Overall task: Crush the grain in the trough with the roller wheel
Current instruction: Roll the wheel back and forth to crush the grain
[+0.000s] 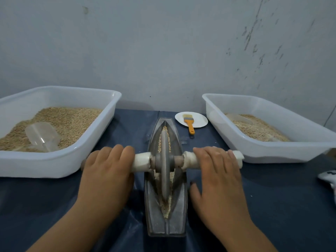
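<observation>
Two hands rest on the axle of the roller wheel (165,160) at the centre of the frame. Left hand (107,171) lies flat over the left wrapped handle (141,162), fingers straight and pressed together. Right hand (216,177) lies flat over the right handle (238,158), fingers straight, thumb spread low toward the trough (165,226). Standing upright, the wheel sits in the boat-shaped trough's groove, with crushed grain (164,208) along it. White tubs of grain (60,91) (283,150) sit at left and right. At upper centre, a yellow-handled brush (190,124) lies on a plate (200,122).
</observation>
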Demonstrator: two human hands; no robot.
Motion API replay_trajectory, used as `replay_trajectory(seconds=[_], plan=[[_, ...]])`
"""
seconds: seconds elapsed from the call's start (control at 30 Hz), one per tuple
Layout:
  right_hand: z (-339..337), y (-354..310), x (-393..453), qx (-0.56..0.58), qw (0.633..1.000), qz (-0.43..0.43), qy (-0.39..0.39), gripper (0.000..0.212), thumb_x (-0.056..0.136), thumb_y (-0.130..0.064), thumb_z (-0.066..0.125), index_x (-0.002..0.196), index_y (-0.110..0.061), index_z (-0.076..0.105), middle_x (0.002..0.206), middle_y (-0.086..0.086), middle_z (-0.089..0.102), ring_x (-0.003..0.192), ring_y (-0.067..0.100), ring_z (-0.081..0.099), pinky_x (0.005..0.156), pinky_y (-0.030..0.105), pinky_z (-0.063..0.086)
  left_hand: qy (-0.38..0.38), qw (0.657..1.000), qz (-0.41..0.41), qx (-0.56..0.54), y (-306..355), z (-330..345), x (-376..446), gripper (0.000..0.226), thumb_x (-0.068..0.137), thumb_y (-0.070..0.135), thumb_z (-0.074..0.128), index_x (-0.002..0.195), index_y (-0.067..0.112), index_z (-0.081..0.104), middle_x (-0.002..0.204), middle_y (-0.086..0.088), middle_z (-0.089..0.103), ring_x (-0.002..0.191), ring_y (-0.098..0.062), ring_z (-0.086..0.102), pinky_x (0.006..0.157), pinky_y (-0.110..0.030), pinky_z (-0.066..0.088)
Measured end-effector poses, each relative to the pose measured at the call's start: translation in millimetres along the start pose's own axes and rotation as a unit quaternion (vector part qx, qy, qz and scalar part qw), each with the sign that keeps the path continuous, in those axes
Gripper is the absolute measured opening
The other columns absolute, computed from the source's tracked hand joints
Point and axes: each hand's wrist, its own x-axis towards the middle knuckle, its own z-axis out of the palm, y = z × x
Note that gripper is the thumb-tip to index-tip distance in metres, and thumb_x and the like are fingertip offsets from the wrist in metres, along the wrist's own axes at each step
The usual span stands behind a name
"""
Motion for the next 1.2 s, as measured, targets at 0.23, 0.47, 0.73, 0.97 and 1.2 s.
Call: replay_trajectory(seconds=[0.23,0.47,0.73,0.97,1.2], plan=[[6.7,5.4,-11.5,0.040,0.998,-0.019,0.054,0.083,0.051,0.006,0.076,0.130,-0.013,0.060,0.127,0.003,0.058,0.127,0.027,0.050,0.113,0.048,0.024,0.032,0.999,0.016,0.007,0.5,-4.2,-7.7,0.024,0.067,0.007,0.065,0.090,0.012,0.060,0.082,-0.004,0.055,0.073,-0.029,0.051,0.069,-0.039,0.033],[9.1,0.5,16.4,0.009,1.000,0.003,0.001,0.070,0.069,-0.007,0.066,0.136,-0.017,0.050,0.133,0.002,0.048,0.133,0.026,0.039,0.122,0.045,0.009,-0.046,0.999,-0.013,-0.004,0.7,2.0,11.1,0.028,0.061,0.003,0.076,0.080,0.011,0.056,0.071,-0.005,0.049,0.064,-0.029,0.047,0.061,-0.038,0.034],[20.4,12.6,-18.4,0.039,0.996,0.001,0.079,0.074,0.059,-0.002,0.062,0.132,-0.013,0.055,0.127,0.005,0.053,0.124,0.026,0.044,0.112,0.049,0.023,0.049,0.997,0.057,0.001,6.1,-6.5,-3.2,0.022,0.070,0.006,0.063,0.091,0.012,0.058,0.084,-0.005,0.053,0.077,-0.029,0.048,0.075,-0.041,0.036],[14.8,19.9,12.4,-0.005,0.999,-0.007,-0.031,0.081,0.076,-0.013,0.059,0.149,-0.026,0.027,0.145,-0.005,0.032,0.137,0.013,0.021,0.119,0.029,-0.010,-0.026,0.998,0.039,0.032,6.6,2.0,32.8,0.025,0.063,0.000,0.068,0.084,0.009,0.058,0.074,-0.007,0.051,0.068,-0.029,0.047,0.069,-0.042,0.039],[12.7,20.8,-26.5,0.048,0.998,-0.011,0.050,0.089,0.049,0.003,0.073,0.134,-0.013,0.054,0.128,0.004,0.052,0.122,0.024,0.043,0.110,0.044,0.025,0.041,0.996,0.074,0.004,4.6,-11.0,-2.3,0.021,0.073,0.010,0.059,0.094,0.013,0.059,0.085,-0.005,0.054,0.078,-0.029,0.051,0.078,-0.044,0.039]])
